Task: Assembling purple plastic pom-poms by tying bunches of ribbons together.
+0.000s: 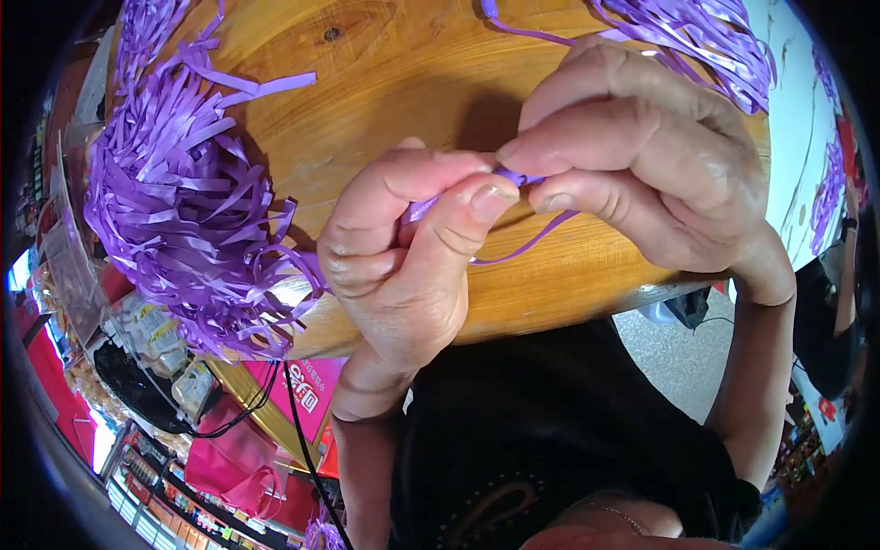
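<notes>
Over the wooden table, a narrow purple ribbon [519,178] is pinched between my two hands, with a small knot-like bunch showing in the gap. My left hand [394,252] is closed, thumb pressed against the index finger, and part of the ribbon runs back into its grip. Close beside it, my right hand [665,160] holds the same bunch between thumb and fingertips. A loose length of purple ribbon [534,243] curves below the fingers. Where it joins the held piece is hidden by the hands.
A large heap of purple ribbons [183,211] spills over the left side of the wooden table [385,101]. Another ribbon bundle [706,46] lies at the far right, by a white marbled surface [788,55]. A black cable [298,422] hangs at the lower left, near a pink bag [234,467].
</notes>
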`<action>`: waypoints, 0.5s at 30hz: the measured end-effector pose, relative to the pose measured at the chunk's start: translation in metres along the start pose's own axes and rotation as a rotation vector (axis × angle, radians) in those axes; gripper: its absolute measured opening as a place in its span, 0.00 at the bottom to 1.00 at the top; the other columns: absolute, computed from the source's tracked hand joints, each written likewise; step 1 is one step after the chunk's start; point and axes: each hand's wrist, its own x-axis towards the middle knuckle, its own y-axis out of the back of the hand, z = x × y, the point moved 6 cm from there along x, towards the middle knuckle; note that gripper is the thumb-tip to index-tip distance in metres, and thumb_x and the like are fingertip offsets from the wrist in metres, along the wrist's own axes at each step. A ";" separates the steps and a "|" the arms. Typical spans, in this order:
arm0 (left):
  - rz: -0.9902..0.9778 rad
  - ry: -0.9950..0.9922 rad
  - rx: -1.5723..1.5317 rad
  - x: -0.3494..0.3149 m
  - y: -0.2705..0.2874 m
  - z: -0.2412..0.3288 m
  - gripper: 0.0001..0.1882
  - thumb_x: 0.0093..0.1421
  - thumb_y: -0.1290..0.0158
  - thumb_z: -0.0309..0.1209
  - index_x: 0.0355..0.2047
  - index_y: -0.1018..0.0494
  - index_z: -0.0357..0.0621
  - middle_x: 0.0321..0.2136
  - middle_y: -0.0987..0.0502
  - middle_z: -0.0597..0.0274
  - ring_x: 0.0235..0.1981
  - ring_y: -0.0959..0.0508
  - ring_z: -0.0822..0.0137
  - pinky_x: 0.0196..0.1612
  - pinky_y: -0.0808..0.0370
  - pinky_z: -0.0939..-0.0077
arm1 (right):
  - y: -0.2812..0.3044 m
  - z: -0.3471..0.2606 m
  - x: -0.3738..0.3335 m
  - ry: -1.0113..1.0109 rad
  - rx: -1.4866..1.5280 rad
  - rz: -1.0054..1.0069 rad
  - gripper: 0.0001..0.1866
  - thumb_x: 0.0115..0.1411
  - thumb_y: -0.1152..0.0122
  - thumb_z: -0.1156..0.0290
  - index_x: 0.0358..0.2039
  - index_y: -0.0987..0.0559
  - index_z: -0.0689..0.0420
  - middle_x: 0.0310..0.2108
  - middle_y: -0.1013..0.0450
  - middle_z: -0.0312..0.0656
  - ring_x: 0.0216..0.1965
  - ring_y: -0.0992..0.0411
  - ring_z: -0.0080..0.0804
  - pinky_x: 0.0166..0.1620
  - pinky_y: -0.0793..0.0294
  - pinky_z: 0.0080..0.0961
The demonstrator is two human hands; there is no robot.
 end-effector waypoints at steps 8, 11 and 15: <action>0.034 0.048 -0.010 -0.001 0.006 -0.002 0.08 0.49 0.43 0.17 0.31 0.25 0.38 0.19 0.34 0.74 0.19 0.43 0.84 0.22 0.47 0.90 | -0.004 0.009 -0.003 -0.130 0.177 0.041 0.11 0.48 0.37 0.80 0.33 0.25 0.69 0.28 0.27 0.49 0.29 0.28 0.34 0.30 0.30 0.23; 0.020 0.040 0.009 0.001 0.006 -0.001 0.08 0.49 0.43 0.17 0.31 0.25 0.38 0.19 0.34 0.73 0.19 0.42 0.84 0.22 0.47 0.90 | -0.001 0.014 -0.003 -0.163 0.220 0.031 0.11 0.47 0.37 0.80 0.33 0.25 0.69 0.28 0.27 0.48 0.29 0.28 0.33 0.30 0.30 0.22; 0.032 0.030 -0.002 0.001 0.007 0.000 0.09 0.49 0.44 0.16 0.32 0.25 0.38 0.20 0.32 0.72 0.19 0.42 0.83 0.22 0.46 0.89 | 0.000 0.008 -0.001 -0.004 0.081 0.043 0.10 0.47 0.36 0.80 0.32 0.24 0.67 0.28 0.28 0.48 0.27 0.29 0.31 0.27 0.31 0.19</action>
